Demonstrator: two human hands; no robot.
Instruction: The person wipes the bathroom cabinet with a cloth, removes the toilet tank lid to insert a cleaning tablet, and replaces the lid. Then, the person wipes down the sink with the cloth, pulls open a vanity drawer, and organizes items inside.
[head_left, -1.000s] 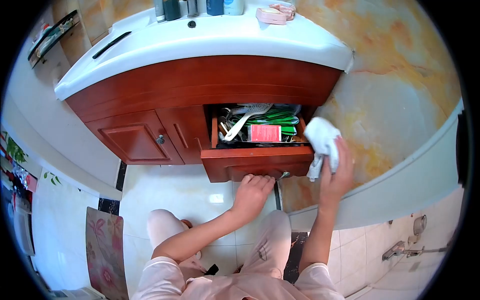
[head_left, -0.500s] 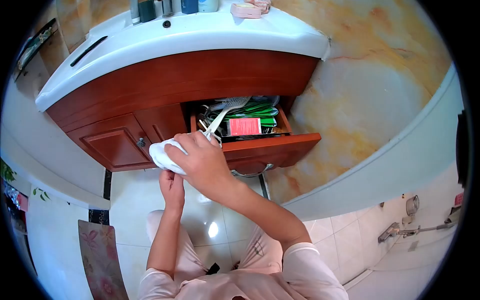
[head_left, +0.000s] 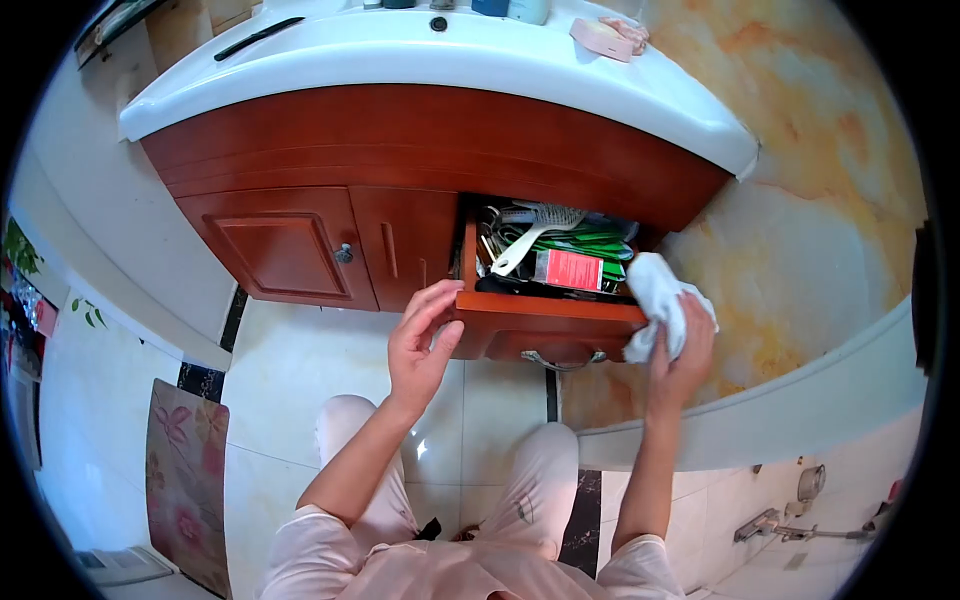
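Observation:
A wooden drawer (head_left: 560,308) full of small items stands pulled out of the red-brown vanity. At its left front corner is my left hand (head_left: 425,335), fingers extended and thumb apart, the fingertips against the wood. My right hand (head_left: 688,355) grips a bunched white cloth (head_left: 655,295) over the right end of the drawer front; the cloth hides that corner. Inside the drawer lie a white hairbrush (head_left: 535,238), several green packets (head_left: 592,243) and a box with a pink-red label (head_left: 575,270). Below the front edge hangs a metal handle (head_left: 565,362).
Above is a white washbasin (head_left: 440,62) with a black stick-like item (head_left: 258,38) and a pink soap box (head_left: 603,38). A closed cabinet door (head_left: 275,245) is left of the drawer. Marbled wall (head_left: 790,200) rises at the right. A floral mat (head_left: 188,480) lies on the tiles.
Both hands were together around the cloth left of the drawer. My right hand has carried the cloth to the drawer's right end, and my left has let go and moved to the left corner.

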